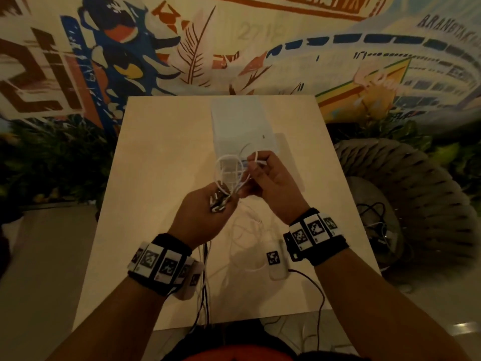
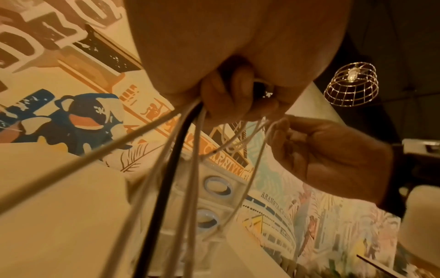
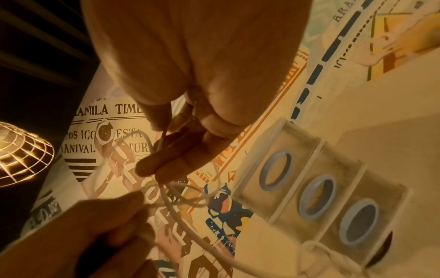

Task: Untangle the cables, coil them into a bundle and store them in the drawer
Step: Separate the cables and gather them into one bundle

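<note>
Above the middle of the pale table (image 1: 161, 157), my left hand (image 1: 208, 209) grips a bunch of cables: white strands and one black one (image 2: 176, 169) hang down from the fist. Plug ends (image 1: 218, 203) stick out of it. My right hand (image 1: 263, 178) pinches a white cable loop (image 1: 229, 168) just to the right and slightly farther away; its fingers (image 3: 166, 161) curl round the strand. More white cable (image 1: 244, 230) lies slack on the table under the hands. A clear plastic drawer unit (image 1: 242, 121) with three blue ring handles (image 3: 316, 199) stands behind the hands.
A small white block with a printed marker (image 1: 276, 259) lies on the table near my right wrist, with a black wire running off the near edge. A woven chair (image 1: 406, 194) holding dark cables stands right of the table. A mural wall is behind, a wire-cage lamp (image 2: 350, 84) overhead.
</note>
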Demonstrator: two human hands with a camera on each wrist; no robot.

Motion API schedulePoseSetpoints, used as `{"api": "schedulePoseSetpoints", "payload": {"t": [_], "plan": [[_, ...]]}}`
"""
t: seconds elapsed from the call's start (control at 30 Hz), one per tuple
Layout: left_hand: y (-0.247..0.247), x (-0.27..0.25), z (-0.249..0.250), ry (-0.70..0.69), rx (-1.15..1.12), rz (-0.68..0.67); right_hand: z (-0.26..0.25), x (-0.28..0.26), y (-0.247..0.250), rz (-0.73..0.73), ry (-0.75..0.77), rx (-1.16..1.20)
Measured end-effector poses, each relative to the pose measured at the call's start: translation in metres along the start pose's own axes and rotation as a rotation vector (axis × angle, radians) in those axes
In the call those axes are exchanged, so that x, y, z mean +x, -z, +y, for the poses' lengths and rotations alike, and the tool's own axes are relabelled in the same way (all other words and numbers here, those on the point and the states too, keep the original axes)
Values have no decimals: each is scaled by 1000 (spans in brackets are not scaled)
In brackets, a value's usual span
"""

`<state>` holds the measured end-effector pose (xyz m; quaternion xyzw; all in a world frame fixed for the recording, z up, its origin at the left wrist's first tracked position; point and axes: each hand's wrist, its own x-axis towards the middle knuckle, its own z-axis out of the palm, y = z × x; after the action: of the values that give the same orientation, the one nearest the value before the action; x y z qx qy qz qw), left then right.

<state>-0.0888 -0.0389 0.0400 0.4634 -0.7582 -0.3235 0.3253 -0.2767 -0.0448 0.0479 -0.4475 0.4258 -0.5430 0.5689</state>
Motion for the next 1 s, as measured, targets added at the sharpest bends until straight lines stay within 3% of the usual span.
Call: {"api": "schedulePoseSetpoints", "payload": {"t": [0.3,0.47,0.63,0.8,0.9,1.0], "plan": [[-15,4,-13,-26,76,-125,15,-5,1,52,-198,253],[-18,7,-7,30,16,37,32,-10,10,-19,-242,-52],[-8,10,-15,102,-83,137,49,-21,5,-131,-134,-308],[0,7,-19,151,-99,141,38,-16,3,-30,75,-498],[9,4,-17,152,-170,125,29,-10,20,150,171,-575],[20,0,-16,104,-131,123,17,-14,58,316,176,-552]]}}
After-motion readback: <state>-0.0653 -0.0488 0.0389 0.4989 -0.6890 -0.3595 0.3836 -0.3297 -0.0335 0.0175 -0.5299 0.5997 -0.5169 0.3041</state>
